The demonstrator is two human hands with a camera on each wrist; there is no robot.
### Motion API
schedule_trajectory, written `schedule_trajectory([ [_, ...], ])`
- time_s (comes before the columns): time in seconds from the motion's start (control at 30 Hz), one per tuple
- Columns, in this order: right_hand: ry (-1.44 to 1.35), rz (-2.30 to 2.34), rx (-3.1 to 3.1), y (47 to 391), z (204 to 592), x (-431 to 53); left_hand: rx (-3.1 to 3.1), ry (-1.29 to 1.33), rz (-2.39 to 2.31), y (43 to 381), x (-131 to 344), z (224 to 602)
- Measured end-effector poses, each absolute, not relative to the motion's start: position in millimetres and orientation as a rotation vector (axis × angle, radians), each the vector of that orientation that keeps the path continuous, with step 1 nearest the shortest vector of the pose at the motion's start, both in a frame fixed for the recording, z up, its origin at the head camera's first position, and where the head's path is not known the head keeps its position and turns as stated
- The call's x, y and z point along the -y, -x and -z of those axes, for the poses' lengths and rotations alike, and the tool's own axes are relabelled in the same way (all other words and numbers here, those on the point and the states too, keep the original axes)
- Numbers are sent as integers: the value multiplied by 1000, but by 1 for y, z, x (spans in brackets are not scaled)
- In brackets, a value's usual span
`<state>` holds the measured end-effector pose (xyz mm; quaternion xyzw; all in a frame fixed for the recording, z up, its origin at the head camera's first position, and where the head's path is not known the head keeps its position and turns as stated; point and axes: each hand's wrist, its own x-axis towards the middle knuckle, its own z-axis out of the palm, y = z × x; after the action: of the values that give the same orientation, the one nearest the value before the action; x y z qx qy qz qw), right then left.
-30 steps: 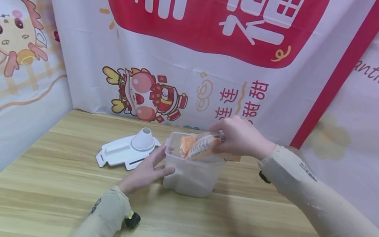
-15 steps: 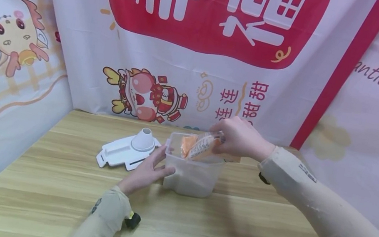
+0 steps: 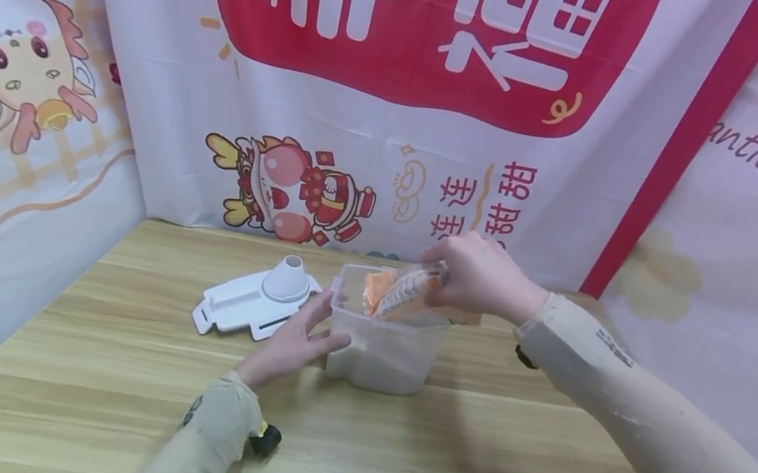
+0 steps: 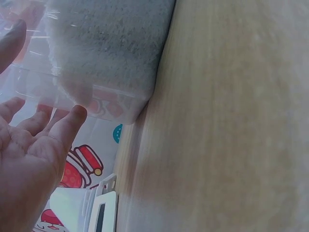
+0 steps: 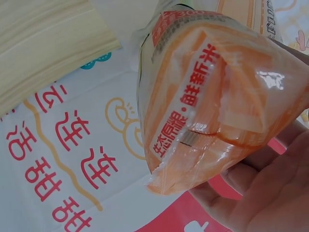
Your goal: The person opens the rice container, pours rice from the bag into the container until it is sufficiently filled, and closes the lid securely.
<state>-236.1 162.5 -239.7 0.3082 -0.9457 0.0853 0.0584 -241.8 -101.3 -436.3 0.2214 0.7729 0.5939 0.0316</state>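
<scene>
My right hand point(image 3: 482, 276) grips an orange-and-clear plastic rice bag point(image 3: 407, 292), tilted over the mouth of a translucent storage container point(image 3: 381, 355). The right wrist view shows the bag point(image 5: 217, 101) crumpled and slack, red lettering on it, fingers point(image 5: 251, 179) under its edge. My left hand point(image 3: 295, 340) rests against the container's left side, fingers along the wall and thumb toward the front. Pale rice grains point(image 4: 111, 38) lie inside the container, as the left wrist view shows. Part of the bag inside the rim is hidden by the hand and the wall.
A white lid point(image 3: 238, 300) lies on the wooden table point(image 3: 338, 466) left of the container, with a white cone-shaped cup point(image 3: 288, 280) standing on it. Printed cloth point(image 3: 399, 122) hangs behind the table, with more along both sides.
The bag's orange end has shifted very slightly to the right over the container. Both hands stay in nearly the same place.
</scene>
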Motion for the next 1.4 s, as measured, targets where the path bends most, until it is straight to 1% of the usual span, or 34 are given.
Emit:
schedule_trajectory([
  [0.37, -868, -263, 2844, 234, 243, -159, -2367, -668, -1852, 241, 102, 440],
  [0.8, -979, -248, 2823, 242, 249, -163, -2343, -679, -1873, 241, 101, 441],
  [1.1, -1052, -66, 2807, 239, 251, -173, -2328, -725, -1874, 246, 101, 436],
  [1.4, -1083, -127, 2878, 241, 249, -174, -2308, -714, -1865, 246, 102, 440],
])
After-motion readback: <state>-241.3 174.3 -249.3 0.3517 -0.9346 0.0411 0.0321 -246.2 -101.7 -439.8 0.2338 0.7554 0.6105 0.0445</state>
